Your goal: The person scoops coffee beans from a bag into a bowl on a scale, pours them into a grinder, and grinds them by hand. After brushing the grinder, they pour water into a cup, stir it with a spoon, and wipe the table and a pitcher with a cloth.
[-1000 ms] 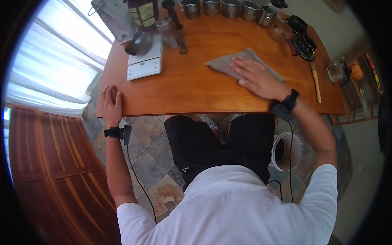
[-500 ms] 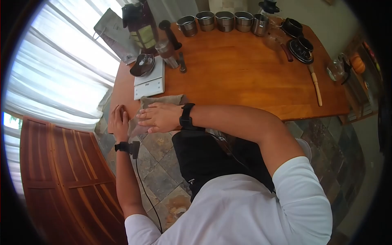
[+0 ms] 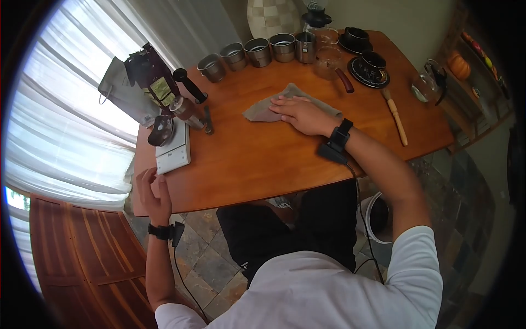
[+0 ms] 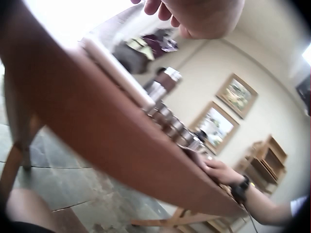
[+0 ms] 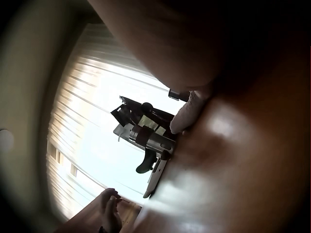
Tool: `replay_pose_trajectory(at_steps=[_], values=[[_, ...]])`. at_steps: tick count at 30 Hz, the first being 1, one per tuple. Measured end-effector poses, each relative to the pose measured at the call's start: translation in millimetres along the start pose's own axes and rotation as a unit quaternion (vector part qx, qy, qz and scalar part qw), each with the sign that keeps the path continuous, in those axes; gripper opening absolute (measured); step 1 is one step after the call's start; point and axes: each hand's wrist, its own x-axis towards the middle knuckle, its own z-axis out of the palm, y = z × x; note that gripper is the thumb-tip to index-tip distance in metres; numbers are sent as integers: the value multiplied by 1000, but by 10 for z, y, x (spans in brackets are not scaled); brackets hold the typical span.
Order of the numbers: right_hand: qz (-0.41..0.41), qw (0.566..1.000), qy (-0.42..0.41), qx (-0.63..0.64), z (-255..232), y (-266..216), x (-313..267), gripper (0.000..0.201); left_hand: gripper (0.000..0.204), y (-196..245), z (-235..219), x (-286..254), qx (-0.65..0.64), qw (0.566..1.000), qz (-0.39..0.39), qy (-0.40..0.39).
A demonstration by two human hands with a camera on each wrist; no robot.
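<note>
On my head feed, cloth (image 3: 260, 111) at 12 o'clock on table (image 3: 235, 153); R hand (image 3: 304, 115) flat on it, fingers straight, not clamped. L hand (image 3: 156, 198), 8 o'clock, loosely curled, holds nothing, nr scale (image 3: 174, 157). I reckon an overlong swipe could tip metal cups (image 3: 258, 56) at 12, or roll brush (image 3: 399, 123) at 2.

Right hand (image 3: 303, 114) reaching forward, palm down; left hand (image 3: 155, 196) relaxed, loosely curled.

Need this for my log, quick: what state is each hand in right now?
Left hand: open, fingers loosely bent, holding nothing.
Right hand: open, laid over the cloth on the table.
</note>
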Motion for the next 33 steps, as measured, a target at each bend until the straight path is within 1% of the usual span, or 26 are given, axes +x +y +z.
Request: replay_pose_trajectory(at_steps=[1,2,3,4,5,7,8,9,10,11,12,13,14,15,16,17,18,19,21,22,25,26,27,28,30,33], values=[[43,998,33,-18,30,103,49,43,27,306,95,188,-43,997,47,-42],[37,999,35,-19,59,156,98,43,28,606,217,396,-78,992,62,-77],[49,995,64,-52,82,196,165,43,28,891,375,627,-113,984,80,-111],[62,990,93,-83,103,237,223,42,29,1170,551,845,-154,975,68,-144],[61,990,99,-83,136,277,246,42,30,1414,753,1064,-195,963,57,-179],[39,992,101,-62,177,350,239,42,34,1721,1276,1534,-234,928,28,-290],[41,991,107,-66,171,379,204,42,36,1818,1608,1745,-257,916,31,-307],[5,993,105,-50,155,405,157,40,38,1900,1942,1929,-282,903,34,-323],[-29,994,102,-34,125,431,119,39,39,2009,2215,2088,-275,902,43,-329],[-25,993,106,-36,98,446,102,39,40,2085,2454,2196,-269,901,52,-338],[-21,994,110,7,75,444,103,37,40,2098,2688,2260,-271,899,58,-341],[-18,992,116,48,26,443,121,35,41,2108,2933,2322,-284,891,28,-352],[-13,992,122,42,-42,413,127,35,42,2136,3149,2356,-298,883,0,-364],[12,997,79,20,-119,340,121,33,42,2141,3340,2362,-301,881,8,-366],[38,999,37,-2,-172,305,121,32,41,2124,3504,2385,-337,855,-52,-390],[45,998,42,-6,-155,336,123,32,40,2148,3598,2421,-370,824,-113,-414],[13,995,92,20,-84,368,133,27,37,2214,3536,2448,-333,840,-90,-420],[-21,989,141,45,-23,412,149,25,37,2281,3494,2469,-334,838,-87,-422],[-10,990,134,35,-97,346,124,25,35,2339,3485,2461,-382,771,-166,-482],[-2,992,126,24,-133,313,114,26,35,2363,3479,2425,-381,770,-166,-484],[25,989,142,27,-43,358,168,22,46,2449,3461,2320,-375,778,-165,-475],[25,989,141,29,-15,361,181,22,54,2441,3519,2278,-368,793,-148,-463],[32,982,170,73,2,370,197,22,62,2431,3571,2255,-360,807,-131,-450],[38,973,199,115,12,383,204,23,62,2426,3621,2248,-361,807,-131,-449],[38,973,199,114,10,379,194,24,62,2496,3618,2248,-350,819,-148,-430],[30,975,196,102,-10,384,183,26,60,2556,3560,2264,-343,822,-153,-427]])
